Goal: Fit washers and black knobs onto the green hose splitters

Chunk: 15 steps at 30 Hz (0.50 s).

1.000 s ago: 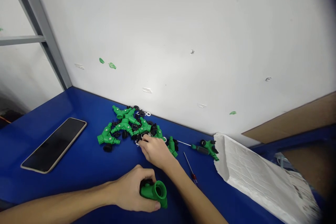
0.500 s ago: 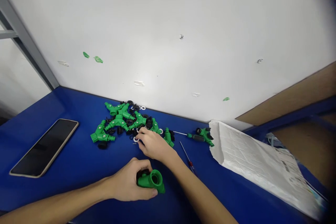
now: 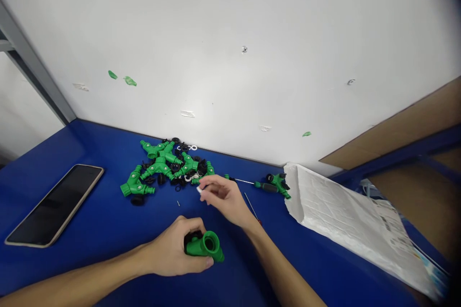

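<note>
My left hand [image 3: 176, 248] is wrapped round a green plastic hose splitter [image 3: 210, 244], its round socket facing up toward me. Above and to the right of it, my right hand [image 3: 224, 196] pinches a small white ring washer [image 3: 200, 190] between thumb and fingertips. Behind the hands lies a pile of green Y-shaped hose splitters [image 3: 160, 167] with black caps and rings among them. A small screw [image 3: 178, 203] rests on the blue table in front of the pile. More white washers [image 3: 193, 147] lie at the back of the pile.
A phone [image 3: 55, 204] lies at the left on the blue table [image 3: 108, 230]. To the right are a screwdriver with a green and black handle [image 3: 266, 186], a thin red-handled screwdriver [image 3: 252, 206], another green splitter [image 3: 279, 183] and a white mailing bag [image 3: 345, 216]. A white wall [image 3: 223, 81] rises behind.
My right hand has lifted a white washer from the front of the pile and moved right and toward me. My left hand still holds the splitter. The view has shifted slightly.
</note>
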Each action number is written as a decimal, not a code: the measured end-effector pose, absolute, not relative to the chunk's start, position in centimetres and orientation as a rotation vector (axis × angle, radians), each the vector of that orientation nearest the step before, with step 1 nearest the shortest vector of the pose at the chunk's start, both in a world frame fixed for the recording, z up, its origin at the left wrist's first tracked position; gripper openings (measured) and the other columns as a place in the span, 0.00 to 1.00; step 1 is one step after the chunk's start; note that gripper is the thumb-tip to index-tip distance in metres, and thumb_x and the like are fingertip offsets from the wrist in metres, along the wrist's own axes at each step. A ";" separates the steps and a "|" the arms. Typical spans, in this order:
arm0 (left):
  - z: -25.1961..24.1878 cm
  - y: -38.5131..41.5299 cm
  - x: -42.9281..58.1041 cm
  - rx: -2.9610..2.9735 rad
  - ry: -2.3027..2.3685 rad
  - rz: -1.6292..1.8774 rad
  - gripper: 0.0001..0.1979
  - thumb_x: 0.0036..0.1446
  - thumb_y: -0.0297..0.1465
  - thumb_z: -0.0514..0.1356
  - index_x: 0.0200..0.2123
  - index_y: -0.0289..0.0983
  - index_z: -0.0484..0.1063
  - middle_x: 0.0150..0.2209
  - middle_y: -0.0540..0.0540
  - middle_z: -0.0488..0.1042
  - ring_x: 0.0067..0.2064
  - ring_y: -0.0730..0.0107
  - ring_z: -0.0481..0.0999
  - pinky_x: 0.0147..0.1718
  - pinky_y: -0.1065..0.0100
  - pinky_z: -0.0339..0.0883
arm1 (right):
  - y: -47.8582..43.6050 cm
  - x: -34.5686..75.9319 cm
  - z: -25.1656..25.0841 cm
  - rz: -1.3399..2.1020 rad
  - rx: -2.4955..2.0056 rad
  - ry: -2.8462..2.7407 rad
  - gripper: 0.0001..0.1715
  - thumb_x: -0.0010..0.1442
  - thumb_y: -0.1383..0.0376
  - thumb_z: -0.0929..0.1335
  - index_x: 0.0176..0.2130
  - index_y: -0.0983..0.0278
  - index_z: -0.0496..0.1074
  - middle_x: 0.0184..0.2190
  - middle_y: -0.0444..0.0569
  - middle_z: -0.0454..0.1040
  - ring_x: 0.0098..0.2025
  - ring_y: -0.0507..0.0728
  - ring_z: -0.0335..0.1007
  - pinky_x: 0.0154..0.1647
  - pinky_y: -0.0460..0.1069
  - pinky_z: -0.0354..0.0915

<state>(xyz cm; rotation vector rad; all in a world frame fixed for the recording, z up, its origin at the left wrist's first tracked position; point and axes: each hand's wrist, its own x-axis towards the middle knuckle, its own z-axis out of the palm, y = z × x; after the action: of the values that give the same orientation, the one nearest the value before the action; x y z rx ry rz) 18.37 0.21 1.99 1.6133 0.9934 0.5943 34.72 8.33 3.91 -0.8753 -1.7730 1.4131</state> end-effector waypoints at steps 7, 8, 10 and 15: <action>1.7 0.3 18.4 1.604 1.044 0.601 0.14 0.49 0.38 0.63 0.27 0.38 0.61 0.22 0.57 0.56 0.26 0.75 0.57 0.27 0.71 0.53 | 7.1 36.7 2.4 1.872 -0.841 -0.941 0.08 0.51 0.64 0.75 0.33 0.66 0.79 0.25 0.45 0.73 0.26 0.48 0.68 0.26 0.43 0.64; 1.7 0.3 18.4 1.616 1.056 0.594 0.14 0.49 0.38 0.63 0.27 0.38 0.61 0.22 0.57 0.57 0.26 0.74 0.57 0.28 0.71 0.53 | 7.1 36.9 2.3 1.864 -0.858 -0.916 0.08 0.50 0.64 0.76 0.32 0.66 0.79 0.25 0.45 0.74 0.26 0.48 0.69 0.27 0.42 0.65; 1.7 0.2 18.4 1.644 1.088 0.581 0.13 0.49 0.38 0.63 0.27 0.38 0.62 0.23 0.56 0.58 0.27 0.74 0.58 0.28 0.71 0.55 | 7.0 37.1 2.2 1.837 -0.904 -0.907 0.10 0.47 0.66 0.77 0.32 0.67 0.79 0.26 0.46 0.75 0.27 0.49 0.70 0.29 0.43 0.67; 1.4 0.4 18.4 1.702 1.211 0.640 0.11 0.49 0.37 0.63 0.29 0.38 0.66 0.24 0.54 0.63 0.30 0.71 0.62 0.29 0.71 0.57 | 6.6 37.3 2.6 1.728 -0.972 -0.991 0.12 0.47 0.64 0.78 0.34 0.67 0.80 0.25 0.46 0.76 0.27 0.50 0.73 0.31 0.44 0.70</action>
<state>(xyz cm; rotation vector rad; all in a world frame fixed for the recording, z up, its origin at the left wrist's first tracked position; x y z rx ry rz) 18.41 0.35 1.37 1.7023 1.2113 0.6397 37.28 6.65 2.63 -0.9717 -0.9911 1.7279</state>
